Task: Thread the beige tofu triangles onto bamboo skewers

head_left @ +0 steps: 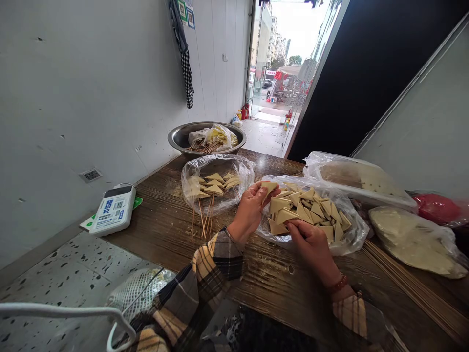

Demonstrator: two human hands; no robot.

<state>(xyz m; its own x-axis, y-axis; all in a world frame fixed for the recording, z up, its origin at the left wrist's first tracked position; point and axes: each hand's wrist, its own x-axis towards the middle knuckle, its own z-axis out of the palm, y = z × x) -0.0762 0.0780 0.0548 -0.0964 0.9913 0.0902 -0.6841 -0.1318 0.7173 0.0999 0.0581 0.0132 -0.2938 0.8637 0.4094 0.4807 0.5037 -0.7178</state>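
Observation:
My left hand (249,209) is closed on a folded tofu-skin triangle (270,187), holding it up by the near edge of a clear plastic bag (358,238). Inside that bag lies a heap of pale tan triangles (318,211). My right hand (312,243) pinches another tofu-skin triangle (286,215) at the front of the heap, thumb towards me. To the left, several skewered triangles (214,187) rest on a second clear bag (187,181), their thin wooden sticks (205,222) pointing towards me.
A metal basin (176,142) holding bagged skewers stands at the table's far end. Bare sticks (410,281) lie at the right, near bagged pale sheets (417,239) and a large plastic-wrapped bundle (359,176). A white device (114,210) sits on the left edge of the wooden table (157,234).

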